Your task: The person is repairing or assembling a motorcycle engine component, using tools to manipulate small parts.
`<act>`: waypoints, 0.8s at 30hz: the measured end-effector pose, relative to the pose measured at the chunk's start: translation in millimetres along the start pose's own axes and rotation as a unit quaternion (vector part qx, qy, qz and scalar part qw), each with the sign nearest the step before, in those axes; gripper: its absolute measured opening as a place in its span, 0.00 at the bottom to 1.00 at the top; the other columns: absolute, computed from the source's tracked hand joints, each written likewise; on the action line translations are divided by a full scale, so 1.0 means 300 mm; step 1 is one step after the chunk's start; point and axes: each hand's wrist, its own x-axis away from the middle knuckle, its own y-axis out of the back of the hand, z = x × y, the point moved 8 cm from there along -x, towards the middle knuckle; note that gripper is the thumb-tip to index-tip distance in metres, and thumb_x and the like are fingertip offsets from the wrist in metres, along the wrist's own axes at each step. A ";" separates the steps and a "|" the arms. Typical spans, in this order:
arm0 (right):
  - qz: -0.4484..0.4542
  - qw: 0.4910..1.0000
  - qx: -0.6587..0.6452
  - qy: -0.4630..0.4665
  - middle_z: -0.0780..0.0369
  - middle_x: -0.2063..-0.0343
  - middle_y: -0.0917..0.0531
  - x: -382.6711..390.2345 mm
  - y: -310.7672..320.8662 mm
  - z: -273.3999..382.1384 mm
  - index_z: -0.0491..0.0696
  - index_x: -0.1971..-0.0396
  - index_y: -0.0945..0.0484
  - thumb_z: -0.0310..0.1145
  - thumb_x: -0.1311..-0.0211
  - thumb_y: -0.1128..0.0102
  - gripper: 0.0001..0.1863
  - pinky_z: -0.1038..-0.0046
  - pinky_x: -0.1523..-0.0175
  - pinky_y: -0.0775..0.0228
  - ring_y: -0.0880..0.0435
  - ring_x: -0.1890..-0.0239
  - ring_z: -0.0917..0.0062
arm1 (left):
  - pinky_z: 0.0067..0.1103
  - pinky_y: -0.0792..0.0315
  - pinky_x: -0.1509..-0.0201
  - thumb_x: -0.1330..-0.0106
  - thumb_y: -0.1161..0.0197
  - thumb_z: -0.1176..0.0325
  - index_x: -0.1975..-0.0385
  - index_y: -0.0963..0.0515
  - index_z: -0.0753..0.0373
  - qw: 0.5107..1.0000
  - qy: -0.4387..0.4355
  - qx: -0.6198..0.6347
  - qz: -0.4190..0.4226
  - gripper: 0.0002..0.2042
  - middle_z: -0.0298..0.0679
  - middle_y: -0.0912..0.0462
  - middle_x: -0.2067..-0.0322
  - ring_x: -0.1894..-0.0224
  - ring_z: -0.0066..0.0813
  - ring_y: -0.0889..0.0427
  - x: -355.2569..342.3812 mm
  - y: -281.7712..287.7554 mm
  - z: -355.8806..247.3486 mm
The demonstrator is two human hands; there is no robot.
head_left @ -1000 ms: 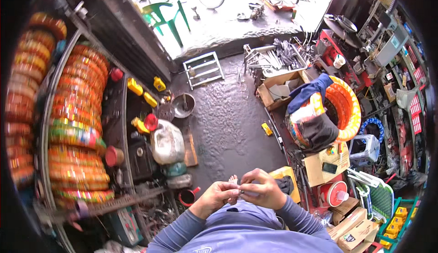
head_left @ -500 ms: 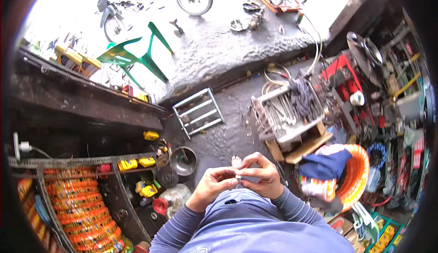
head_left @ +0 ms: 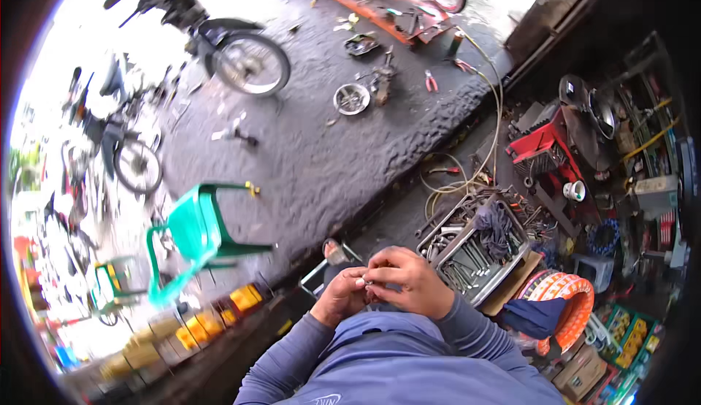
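Both hands meet in front of my waist, fingers closed around a small pale object [head_left: 364, 282] too small to name. My left hand [head_left: 342, 294] pinches at it from the left. My right hand [head_left: 407, 287], fingers curled, covers part of it from the right. Below them is my blue-grey shirt [head_left: 394, 376]. A foot [head_left: 333, 251] shows beyond the hands, beside part of a metal rack [head_left: 312, 279]. A metal tray [head_left: 502, 281] of wrenches with a dark rag on it lies just to the right of my right hand.
A raised concrete step [head_left: 438, 131] leads to outdoor paving holding a green plastic chair [head_left: 197, 230], motorbikes [head_left: 244, 58], a wheel hub [head_left: 351, 98], pliers [head_left: 431, 80] and hoses [head_left: 496, 113]. Right: red toolbox [head_left: 533, 142], orange-wrapped tyres [head_left: 573, 306], cluttered shelving [head_left: 650, 171]. Lower left: yellow bottles [head_left: 244, 297].
The view has swung toward the doorway, bringing more of the outdoor paving and motorbikes in and the shelves of tyres at left out. My hands stay together, fingers closed on the small object.
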 end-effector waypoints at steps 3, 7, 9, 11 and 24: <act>-0.056 0.997 -0.029 -0.032 0.59 0.63 0.20 -0.214 0.193 -0.099 0.47 0.62 0.16 0.29 0.47 0.31 0.11 0.66 0.54 0.25 0.19 0.59 0.65 | 0.24 0.25 0.49 0.34 0.39 0.66 0.54 0.22 0.71 0.998 0.053 -0.021 0.006 0.15 0.39 0.17 0.63 0.60 0.27 0.19 -0.240 -0.065 -0.226; -0.161 0.983 -0.056 -0.069 0.59 0.66 0.21 -0.439 0.501 -0.315 0.44 0.63 0.18 0.24 0.45 0.31 0.10 0.73 0.62 0.25 0.18 0.66 0.72 | 0.23 0.27 0.54 0.35 0.41 0.67 0.60 0.22 0.71 0.992 0.074 -0.078 -0.072 0.12 0.38 0.21 0.68 0.65 0.26 0.22 -0.630 -0.144 -0.487; -0.172 0.970 -0.086 -0.150 0.59 0.67 0.21 -0.536 0.656 -0.467 0.42 0.62 0.19 0.23 0.44 0.33 0.09 0.73 0.62 0.26 0.19 0.66 0.74 | 0.23 0.31 0.60 0.35 0.44 0.68 0.67 0.24 0.71 0.985 0.051 -0.152 -0.059 0.10 0.38 0.25 0.72 0.70 0.26 0.27 -0.803 -0.119 -0.609; -0.179 0.967 -0.080 -0.163 0.59 0.67 0.21 -0.625 0.815 -0.583 0.40 0.62 0.20 0.23 0.41 0.36 0.08 0.73 0.62 0.27 0.19 0.67 0.73 | 0.22 0.34 0.64 0.36 0.46 0.68 0.73 0.25 0.70 0.968 0.034 -0.218 -0.116 0.10 0.37 0.27 0.74 0.72 0.25 0.30 -0.964 -0.074 -0.716; -0.070 0.872 0.180 -0.450 0.47 0.71 0.17 -0.816 1.603 -1.655 0.41 0.74 0.18 0.35 0.42 0.45 0.13 0.56 0.54 0.26 0.17 0.62 0.51 | 0.22 0.32 0.72 0.39 0.47 0.63 0.78 0.23 0.65 0.935 0.150 -0.302 -0.109 0.12 0.37 0.24 0.77 0.77 0.26 0.26 -2.037 -0.128 -1.078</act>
